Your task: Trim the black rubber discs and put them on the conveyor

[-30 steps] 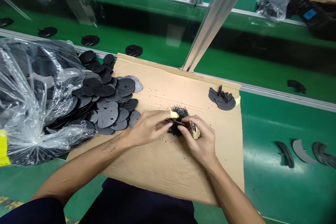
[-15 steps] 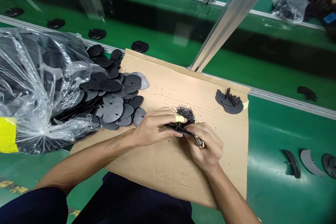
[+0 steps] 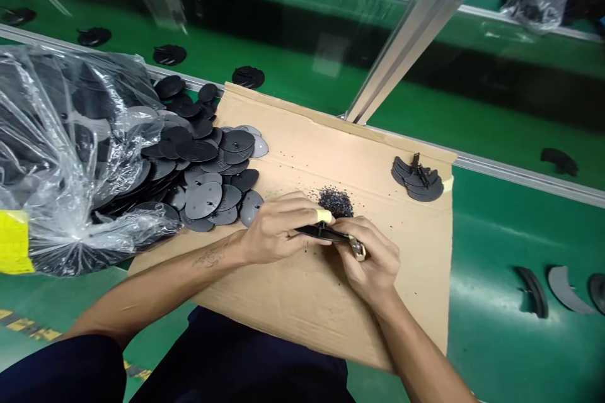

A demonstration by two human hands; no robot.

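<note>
Left hand (image 3: pixel 278 230) and right hand (image 3: pixel 371 258) are working close together over a cardboard sheet (image 3: pixel 302 321). Far left there's a clear plastic bag (image 3: pixel 61 157) of black discs, then a loose disc pile (image 3: pixel 203 198). Left hand, taped finger (image 3: pixel 324 216) and all, pinches a black plastic piece (image 3: pixel 314 233); right hand pinches a small beige tool (image 3: pixel 358 249) against it. Black crumbs (image 3: pixel 335 201) sit just beyond, and a small disc stack (image 3: pixel 418 179) lies further right.

Bright, even overhead light casts only a soft shadow under the left hand (image 3: pixel 278 230), with white glare on the green bench (image 3: pixel 491 264) and plastic bag (image 3: pixel 57 157), and the rail (image 3: pixel 529 176) bows slightly toward the frame's edge.
</note>
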